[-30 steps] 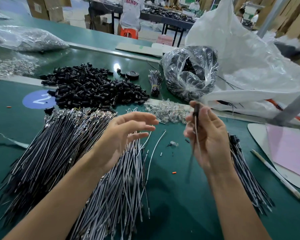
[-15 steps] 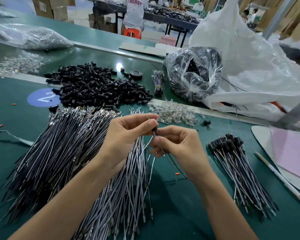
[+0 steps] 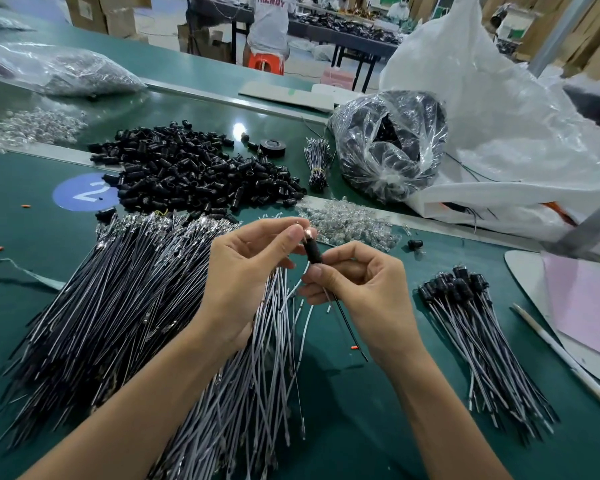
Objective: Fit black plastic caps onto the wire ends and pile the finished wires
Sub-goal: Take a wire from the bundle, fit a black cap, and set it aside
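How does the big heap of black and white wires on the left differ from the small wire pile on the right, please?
The left heap of black and white wires is far larger than the small right pile. The left heap's far ends show bare metal terminals; the right pile's wear black plastic caps. Both lie on the green table.

The green table (image 3: 361, 427) carries a heap of black caps (image 3: 194, 178) at upper centre. Uncapped wires (image 3: 101, 306) lie at lower left, and capped wires (image 3: 482, 334) at right.
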### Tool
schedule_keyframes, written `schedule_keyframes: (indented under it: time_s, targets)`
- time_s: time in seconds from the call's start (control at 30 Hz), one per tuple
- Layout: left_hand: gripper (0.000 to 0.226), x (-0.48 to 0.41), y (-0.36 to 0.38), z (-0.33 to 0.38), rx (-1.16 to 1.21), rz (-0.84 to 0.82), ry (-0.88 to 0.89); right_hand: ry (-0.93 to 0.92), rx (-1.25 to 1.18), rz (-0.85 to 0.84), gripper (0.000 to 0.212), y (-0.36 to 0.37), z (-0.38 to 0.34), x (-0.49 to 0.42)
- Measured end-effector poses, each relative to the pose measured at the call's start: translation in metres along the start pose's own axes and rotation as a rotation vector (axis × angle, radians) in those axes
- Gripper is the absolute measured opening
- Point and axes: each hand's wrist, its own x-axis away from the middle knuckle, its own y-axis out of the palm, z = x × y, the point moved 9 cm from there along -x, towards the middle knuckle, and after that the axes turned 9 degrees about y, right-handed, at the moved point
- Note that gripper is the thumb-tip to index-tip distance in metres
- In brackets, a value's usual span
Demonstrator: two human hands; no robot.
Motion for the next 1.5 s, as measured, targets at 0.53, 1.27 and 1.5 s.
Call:
schedule_keyframes:
  time_s: [0.53, 1.27, 1.5]
  targets:
    - [0.016, -0.003, 0.0, -0.001, 0.153, -0.003, 0.0, -0.047, 0.031, -0.002, 0.019, 0.002, -0.003, 0.003]
    - [0.005, -0.001, 0.011, 0.011, 0.106, -0.227, 0.026, -0.075, -0.032, -0.072, 0.015, 0.003, -0.005, 0.002]
    - [0.008, -0.002, 0.011, 0.008, 0.103, -0.225, 0.011, -0.104, -0.008, -0.082, 0.012, 0.005, -0.007, 0.003]
